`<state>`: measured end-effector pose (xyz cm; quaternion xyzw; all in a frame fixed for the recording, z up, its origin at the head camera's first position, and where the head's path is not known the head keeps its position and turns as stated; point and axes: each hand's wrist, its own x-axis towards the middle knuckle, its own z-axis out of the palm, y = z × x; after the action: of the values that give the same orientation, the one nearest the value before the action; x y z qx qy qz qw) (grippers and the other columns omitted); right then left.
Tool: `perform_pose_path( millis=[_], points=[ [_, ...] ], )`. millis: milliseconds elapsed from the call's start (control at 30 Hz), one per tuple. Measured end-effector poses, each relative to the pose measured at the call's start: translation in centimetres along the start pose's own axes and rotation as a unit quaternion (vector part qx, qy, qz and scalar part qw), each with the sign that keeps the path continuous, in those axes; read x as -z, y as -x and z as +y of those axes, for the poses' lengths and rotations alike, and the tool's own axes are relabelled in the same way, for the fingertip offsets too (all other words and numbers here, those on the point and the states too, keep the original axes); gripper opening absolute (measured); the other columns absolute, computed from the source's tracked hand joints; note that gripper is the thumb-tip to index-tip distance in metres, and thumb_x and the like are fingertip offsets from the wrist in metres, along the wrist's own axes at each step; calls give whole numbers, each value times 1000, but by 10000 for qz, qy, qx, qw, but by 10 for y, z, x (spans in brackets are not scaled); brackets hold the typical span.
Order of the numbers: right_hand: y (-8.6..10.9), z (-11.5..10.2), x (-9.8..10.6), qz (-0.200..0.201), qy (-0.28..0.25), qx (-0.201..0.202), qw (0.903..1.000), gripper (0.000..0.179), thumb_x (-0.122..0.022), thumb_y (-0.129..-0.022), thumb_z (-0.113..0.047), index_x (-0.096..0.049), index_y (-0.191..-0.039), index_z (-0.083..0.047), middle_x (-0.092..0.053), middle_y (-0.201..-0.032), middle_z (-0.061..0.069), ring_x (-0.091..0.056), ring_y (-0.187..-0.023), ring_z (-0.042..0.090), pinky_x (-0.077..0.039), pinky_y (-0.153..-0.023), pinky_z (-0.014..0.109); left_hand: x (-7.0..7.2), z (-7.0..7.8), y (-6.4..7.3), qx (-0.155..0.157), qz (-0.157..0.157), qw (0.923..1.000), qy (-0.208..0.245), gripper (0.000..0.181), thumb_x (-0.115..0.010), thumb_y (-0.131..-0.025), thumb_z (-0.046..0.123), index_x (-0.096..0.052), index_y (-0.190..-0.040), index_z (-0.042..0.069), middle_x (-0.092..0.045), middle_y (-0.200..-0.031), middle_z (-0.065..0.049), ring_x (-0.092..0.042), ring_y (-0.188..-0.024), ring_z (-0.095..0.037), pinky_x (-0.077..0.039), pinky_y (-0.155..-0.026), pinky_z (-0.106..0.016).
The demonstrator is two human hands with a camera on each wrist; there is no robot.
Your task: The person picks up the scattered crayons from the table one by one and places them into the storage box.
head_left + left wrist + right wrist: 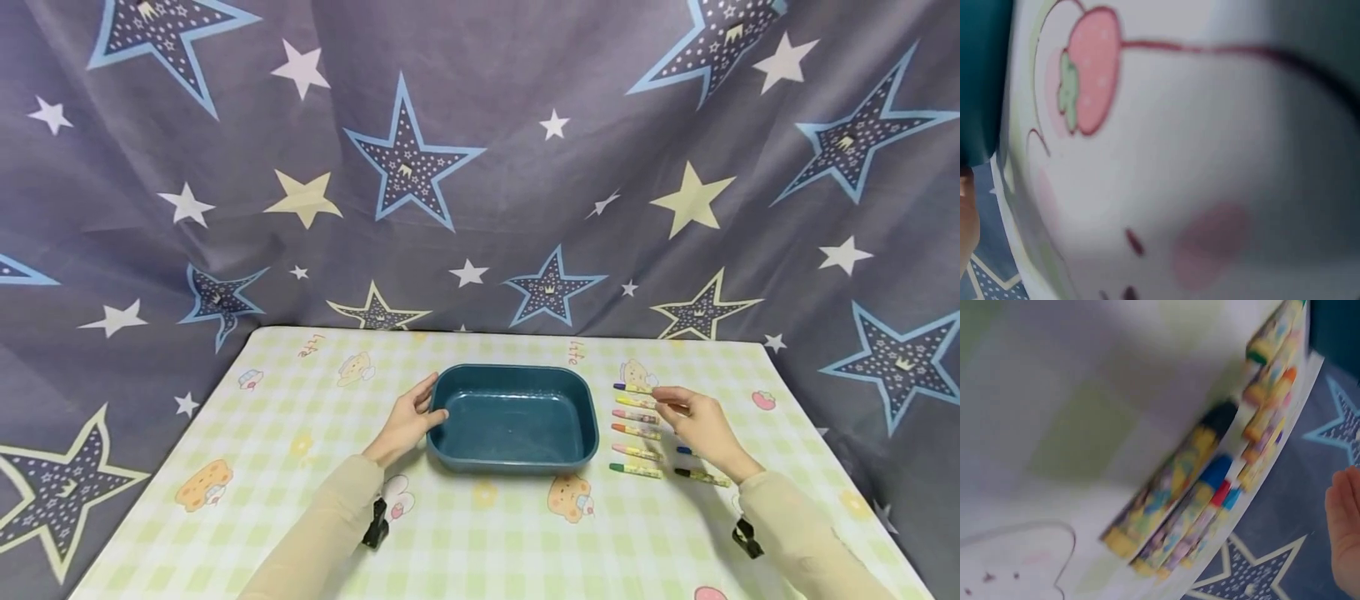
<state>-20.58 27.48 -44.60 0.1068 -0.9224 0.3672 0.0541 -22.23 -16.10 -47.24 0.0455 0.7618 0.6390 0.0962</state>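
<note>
A dark teal rectangular plastic basin (513,463) stands on the table. My left hand (405,425) holds its left wall, the thumb over the rim and the fingers outside. My right hand (697,425) is over the crayons at the right, its fingertips by the right end of the dark-blue-tipped crayon (632,387); I see nothing held. Below that crayon lie the yellow crayon (635,402), orange crayon (636,432) and green crayon (636,471), among others. The black crayon (1169,481), blue crayon (1185,515) and others form a second column, partly hidden by my hand in the head view.
A green-checked tablecloth (300,500) with cartoon prints covers the table. Behind it hangs a grey curtain (510,208) patterned with stars. In the left wrist view the tablecloth fills most of the picture, and the basin's edge shows at the left.
</note>
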Motion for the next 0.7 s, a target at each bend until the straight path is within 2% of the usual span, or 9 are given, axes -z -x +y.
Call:
perform_pose_path(
  millis=[233,433,700],
  points=[
    [-22,22,12,78,37,-78,9999,33,-54,-93,-17,-58,-119,2,-57,-120,24,-55,-109,40,-48,-91,47,-3,-16,-7,-215,144,9997,-40,67,-53,-86,-3,-23,-145,7,-29,-147,-19,-36,-131,-31,-42,-101,-37],
    [-41,35,12,-114,-243,-289,9992,35,-56,-91,-20,-58,-119,1,-60,-117,22,-57,-106,37,-53,-84,44,-4,-19,-6,-293,273,9991,-163,65,-55,-87,2,-25,-145,8,-30,-146,-20,-36,-131,-31,-43,-100,-38],
    [-60,46,-7,-346,-734,-575,9950,32,-59,-89,-13,-59,-117,3,-61,-115,22,-57,-104,35,-54,-82,37,-8,-21,-4,-188,447,9988,-78,63,-57,-89,9,-27,-145,10,-31,-146,-18,-35,-132,-30,-40,-101,-40]
  ],
)
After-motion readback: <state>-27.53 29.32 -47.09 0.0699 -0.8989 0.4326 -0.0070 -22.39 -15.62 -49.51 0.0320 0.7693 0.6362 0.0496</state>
